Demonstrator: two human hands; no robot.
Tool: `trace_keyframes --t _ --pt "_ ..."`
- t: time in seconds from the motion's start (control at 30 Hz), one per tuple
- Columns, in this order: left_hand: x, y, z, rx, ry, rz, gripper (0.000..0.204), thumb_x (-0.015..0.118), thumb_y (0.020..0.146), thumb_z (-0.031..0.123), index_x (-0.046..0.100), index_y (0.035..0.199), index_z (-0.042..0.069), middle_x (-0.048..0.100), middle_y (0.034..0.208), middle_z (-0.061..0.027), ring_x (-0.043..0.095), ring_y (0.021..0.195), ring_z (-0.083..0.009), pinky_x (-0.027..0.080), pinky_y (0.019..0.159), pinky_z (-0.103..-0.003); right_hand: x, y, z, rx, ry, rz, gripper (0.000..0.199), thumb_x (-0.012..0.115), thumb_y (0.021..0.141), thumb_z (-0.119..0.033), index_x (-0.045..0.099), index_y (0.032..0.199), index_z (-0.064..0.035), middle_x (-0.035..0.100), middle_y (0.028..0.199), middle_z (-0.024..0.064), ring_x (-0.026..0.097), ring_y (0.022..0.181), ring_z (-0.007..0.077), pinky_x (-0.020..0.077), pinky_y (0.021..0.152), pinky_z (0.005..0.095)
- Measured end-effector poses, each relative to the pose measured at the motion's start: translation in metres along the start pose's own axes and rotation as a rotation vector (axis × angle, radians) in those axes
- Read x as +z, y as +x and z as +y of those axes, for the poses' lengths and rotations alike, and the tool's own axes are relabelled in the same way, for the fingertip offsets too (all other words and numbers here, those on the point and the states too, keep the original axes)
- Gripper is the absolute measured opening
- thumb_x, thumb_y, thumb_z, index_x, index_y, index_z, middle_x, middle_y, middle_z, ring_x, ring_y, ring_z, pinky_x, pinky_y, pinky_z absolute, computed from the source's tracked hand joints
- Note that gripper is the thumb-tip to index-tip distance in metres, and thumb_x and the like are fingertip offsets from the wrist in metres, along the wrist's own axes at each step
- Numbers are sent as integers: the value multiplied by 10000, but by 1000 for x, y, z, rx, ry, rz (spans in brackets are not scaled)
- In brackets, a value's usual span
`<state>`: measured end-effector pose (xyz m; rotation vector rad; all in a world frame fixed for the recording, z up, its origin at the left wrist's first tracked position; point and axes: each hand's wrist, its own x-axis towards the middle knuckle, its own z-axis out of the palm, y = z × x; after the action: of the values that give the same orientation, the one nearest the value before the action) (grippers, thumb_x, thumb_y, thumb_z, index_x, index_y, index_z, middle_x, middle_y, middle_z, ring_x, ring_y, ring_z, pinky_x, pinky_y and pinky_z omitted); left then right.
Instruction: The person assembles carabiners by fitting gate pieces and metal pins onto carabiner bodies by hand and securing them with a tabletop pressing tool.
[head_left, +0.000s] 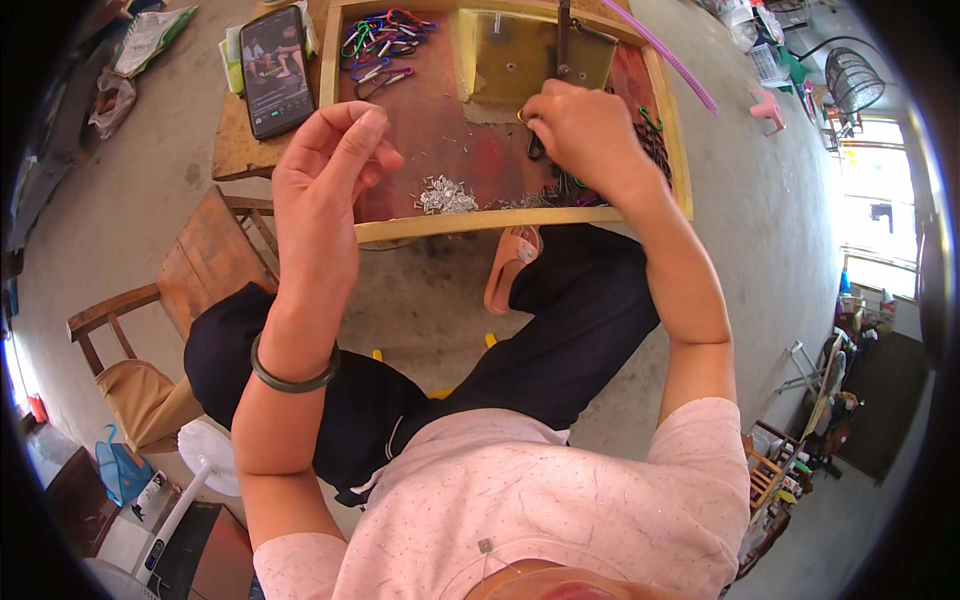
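My right hand [585,130] is down in a wooden tray [500,222], fingers pinched on a small dark clip [535,145] near a metal press fixture [575,45]. My left hand [330,170] is raised above the tray's left part, thumb and forefinger pressed together; whether a tiny piece is between them cannot be seen. A dark bangle [293,378] circles that wrist. A heap of coloured carabiner clips [385,40] lies in the tray's far left corner. A small pile of silvery metal bits [445,195] rests near the front rim.
A phone [275,68] with a lit screen lies on the board left of the tray. A wooden chair [195,280] stands at my left. A pink sandal [510,265] is under the tray. A purple tube [665,55] runs past the tray's right corner.
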<state>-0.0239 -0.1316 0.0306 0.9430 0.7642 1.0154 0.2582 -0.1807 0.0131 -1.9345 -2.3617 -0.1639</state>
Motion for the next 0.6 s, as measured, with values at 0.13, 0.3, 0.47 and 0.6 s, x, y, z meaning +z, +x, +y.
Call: trace_keyframes --t 0.13,0.3,0.47,0.6 --pt "-3 0 -5 2 24 -10 148 698 1000 181 695 1047 41 657 851 13 558 758 -56 403 694 -203 23 2 -20 -19 -229 127 45 695 772 -98 692 817 -104 630 826 65 709 670 242 556 559 354" --pt "-3 -1 -9 11 23 -44 145 702 996 181 697 1040 43 654 877 20 583 772 -57 404 698 -209 23 6 -16 -121 -260 212 37 696 731 -107 668 755 -105 618 796 51 714 665 210 556 542 326" --pt "0 -1 -8 17 39 -55 152 708 992 190 696 1037 45 657 903 23 605 782 -57 404 708 -206 25 6 -13 -131 -252 187 99 674 737 -64 634 822 -97 583 761 50 688 654 239 541 548 348" --pt "-1 -4 -9 -7 65 -52 154 709 992 196 698 1038 50 662 906 22 616 791 -59 412 718 -209 28 9 -12 -181 -252 195 84 675 745 -76 609 792 -99 584 734 48 692 661 240 542 562 348"
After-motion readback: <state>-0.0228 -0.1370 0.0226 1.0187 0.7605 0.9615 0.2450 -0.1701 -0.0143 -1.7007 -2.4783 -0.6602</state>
